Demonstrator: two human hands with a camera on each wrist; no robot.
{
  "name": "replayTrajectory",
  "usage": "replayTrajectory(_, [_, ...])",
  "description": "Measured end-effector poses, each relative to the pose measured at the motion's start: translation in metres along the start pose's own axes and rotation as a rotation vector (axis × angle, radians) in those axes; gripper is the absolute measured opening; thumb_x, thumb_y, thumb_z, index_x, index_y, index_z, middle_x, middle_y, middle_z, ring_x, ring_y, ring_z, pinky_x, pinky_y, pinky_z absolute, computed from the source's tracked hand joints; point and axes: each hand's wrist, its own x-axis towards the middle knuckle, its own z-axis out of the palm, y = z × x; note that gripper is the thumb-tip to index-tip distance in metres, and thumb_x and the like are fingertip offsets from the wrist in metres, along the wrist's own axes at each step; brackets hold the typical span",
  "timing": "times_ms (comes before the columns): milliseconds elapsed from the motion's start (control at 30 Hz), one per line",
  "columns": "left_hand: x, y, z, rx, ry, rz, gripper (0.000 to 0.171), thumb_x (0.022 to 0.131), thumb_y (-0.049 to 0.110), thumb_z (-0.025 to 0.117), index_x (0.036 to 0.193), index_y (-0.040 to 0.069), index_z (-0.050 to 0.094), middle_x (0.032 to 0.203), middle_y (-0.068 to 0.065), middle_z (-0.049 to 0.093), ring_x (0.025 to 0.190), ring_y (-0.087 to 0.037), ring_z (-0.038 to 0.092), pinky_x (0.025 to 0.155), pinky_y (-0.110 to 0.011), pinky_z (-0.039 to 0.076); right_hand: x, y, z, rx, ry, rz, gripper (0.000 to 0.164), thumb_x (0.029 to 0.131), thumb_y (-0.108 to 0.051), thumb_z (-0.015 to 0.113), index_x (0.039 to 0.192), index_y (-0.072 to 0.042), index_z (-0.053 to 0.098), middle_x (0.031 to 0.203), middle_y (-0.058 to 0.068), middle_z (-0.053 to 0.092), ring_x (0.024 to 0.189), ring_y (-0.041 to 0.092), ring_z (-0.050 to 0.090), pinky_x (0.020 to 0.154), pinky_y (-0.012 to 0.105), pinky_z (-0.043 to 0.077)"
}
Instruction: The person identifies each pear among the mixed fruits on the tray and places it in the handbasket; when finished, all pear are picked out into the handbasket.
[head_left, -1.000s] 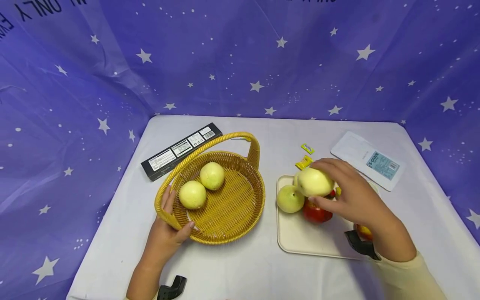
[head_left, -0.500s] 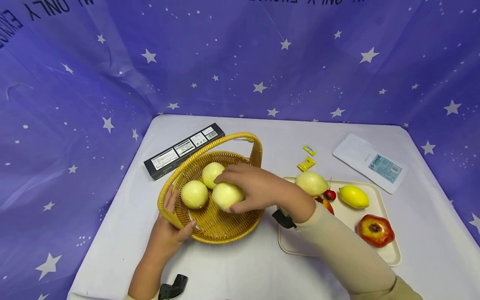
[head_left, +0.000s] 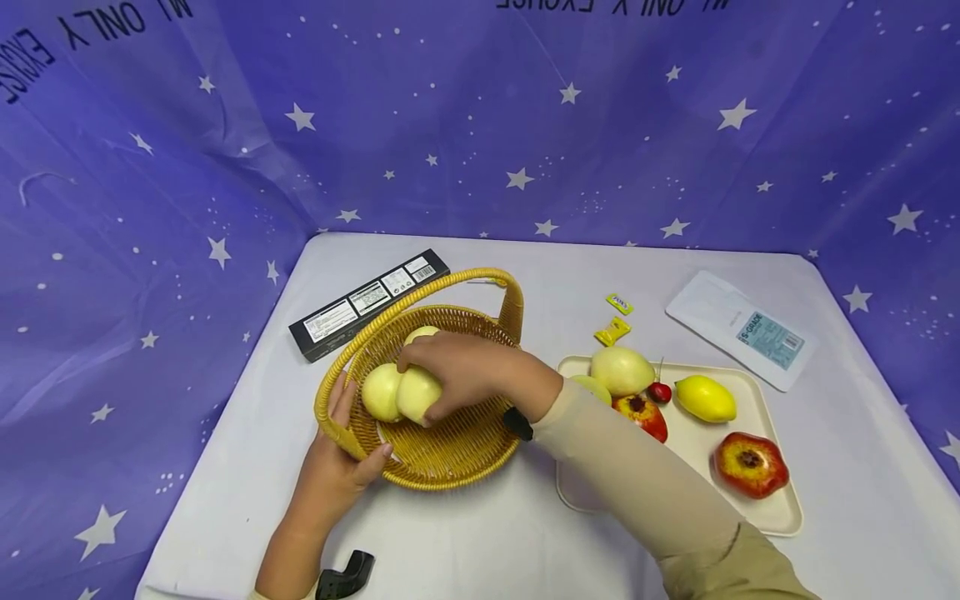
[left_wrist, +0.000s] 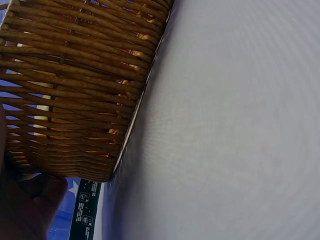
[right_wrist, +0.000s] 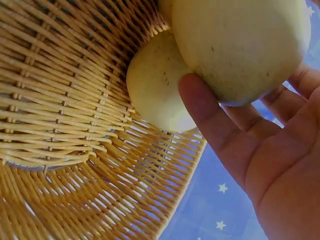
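Note:
My right hand (head_left: 468, 371) holds a pale yellow round fruit (head_left: 417, 395) inside the wicker basket (head_left: 442, 479), thumb on the near side and fingers over the far side. In the right wrist view the held fruit (right_wrist: 240, 45) overlaps a second speckled fruit (right_wrist: 157, 85) against the basket wall. Two similar fruits lie in the basket, one at the left (head_left: 380, 392) and one behind, partly hidden by my right hand. With its thumb over the rim, my left hand (head_left: 330, 475) grips the basket's left side by the handle base. The left wrist view shows the basket's woven outer wall (left_wrist: 75, 90).
Right of the basket, a cream tray (head_left: 720, 508) bears a lemon (head_left: 706, 398), a cherry (head_left: 659, 392), two pomegranates, one at the right (head_left: 751, 464), and pale round fruits (head_left: 622, 371). Two yellow wrapped candies (head_left: 612, 331), a white pouch (head_left: 738, 329) and a black box (head_left: 367, 304) lie behind.
My right hand has carried a pale round fruit from the tray leftward into the basket, beside the two fruits there. My left hand has kept its grip on the basket.

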Motion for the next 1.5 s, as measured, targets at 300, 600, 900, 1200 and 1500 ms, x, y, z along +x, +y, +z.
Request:
replayTrajectory(300, [0.0, 0.001, 0.0, -0.007, -0.007, -0.005, 0.103, 0.078, 0.021, 0.079, 0.156, 0.01, 0.014, 0.162, 0.0, 0.001, 0.141, -0.036, 0.024, 0.109, -0.044, 0.025, 0.007, -0.016, 0.012, -0.086, -0.154, 0.037, 0.06, 0.068, -0.045, 0.085, 0.117, -0.023, 0.058, 0.109, -0.01, 0.056, 0.097, 0.007, 0.054, 0.086, 0.026, 0.044])
replayTrajectory(600, [-0.001, 0.0, 0.004, -0.022, -0.008, -0.014, 0.102, 0.078, 0.023, 0.079, 0.156, 0.01, 0.014, 0.162, 0.002, 0.0, 0.141, -0.035, 0.023, 0.108, -0.047, 0.026, 0.013, -0.017, 0.022, -0.071, -0.192, 0.075, 0.063, 0.066, -0.053, 0.084, 0.111, -0.021, 0.053, 0.1, -0.01, 0.052, 0.088, 0.005, 0.052, 0.08, 0.024, 0.044])
replayTrajectory(900, [0.001, 0.0, 0.004, -0.02, 0.009, 0.016, 0.1, 0.078, 0.024, 0.077, 0.155, 0.007, 0.016, 0.162, 0.0, 0.002, 0.14, -0.038, 0.024, 0.105, -0.055, 0.028, 0.014, -0.018, 0.023, -0.067, -0.199, 0.125, 0.062, 0.069, -0.055, 0.081, 0.111, -0.02, 0.053, 0.099, -0.008, 0.052, 0.086, 0.006, 0.054, 0.078, 0.025, 0.045])
replayTrajectory(1200, [0.003, 0.0, 0.003, -0.024, -0.012, -0.006, 0.102, 0.078, 0.029, 0.078, 0.156, 0.011, 0.015, 0.162, 0.002, 0.002, 0.14, -0.036, 0.024, 0.106, -0.054, 0.027, -0.038, -0.018, -0.017, -0.016, -0.064, 0.094, 0.055, 0.084, -0.05, 0.069, 0.126, -0.017, 0.056, 0.109, -0.007, 0.056, 0.094, 0.009, 0.055, 0.086, 0.029, 0.045])
replayTrajectory(1500, [-0.001, -0.002, 0.001, -0.012, 0.014, -0.002, 0.102, 0.077, 0.028, 0.079, 0.155, 0.009, 0.017, 0.162, 0.0, 0.004, 0.14, -0.04, 0.024, 0.104, -0.058, 0.027, -0.167, 0.012, -0.038, 0.125, 0.144, 0.303, 0.06, 0.084, -0.054, 0.067, 0.132, -0.021, 0.054, 0.126, -0.01, 0.055, 0.114, 0.01, 0.053, 0.097, 0.037, 0.042])
